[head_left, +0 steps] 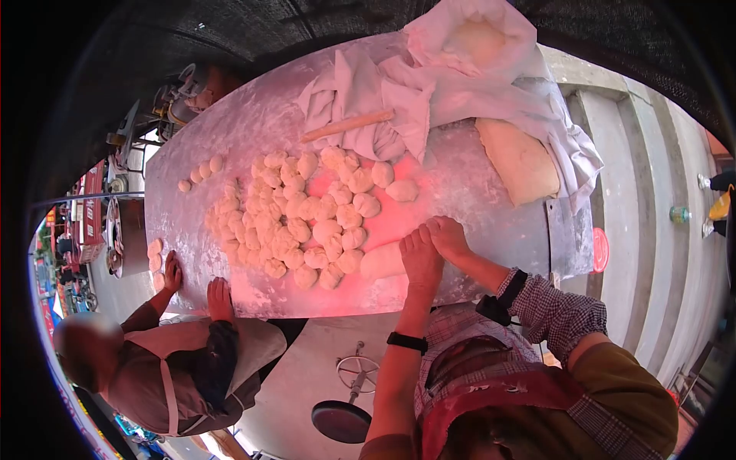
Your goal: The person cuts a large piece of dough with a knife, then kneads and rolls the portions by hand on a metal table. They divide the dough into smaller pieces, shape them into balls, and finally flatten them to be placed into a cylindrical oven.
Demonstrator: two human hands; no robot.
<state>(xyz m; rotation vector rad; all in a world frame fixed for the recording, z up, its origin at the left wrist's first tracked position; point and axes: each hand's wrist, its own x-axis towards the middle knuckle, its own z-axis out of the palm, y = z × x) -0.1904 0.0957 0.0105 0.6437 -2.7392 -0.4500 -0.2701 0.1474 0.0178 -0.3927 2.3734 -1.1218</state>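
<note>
My left hand point(421, 257) is closed over the right end of a thick dough roll point(382, 262) near the table's front edge. Beside it, touching or nearly so, my right hand point(448, 237) has its fingers curled; what lies under them is hidden. Many rounded dough pieces point(295, 207) sit close together left of my hands, on the floured metal table point(230, 123). A flat slab of dough point(518, 162) rests at the right, partly under a white cloth point(414, 92). Behind the pieces, a wooden rolling pin point(347, 126) leans across the cloth.
At the left a co-worker point(176, 368) has both hands on the table, near flattened dough pieces point(156, 255). A floury sack or bowl point(479, 38) stands at the back. Below the table edge is a round black stool point(340, 422). Steps point(636, 192) lie to the right.
</note>
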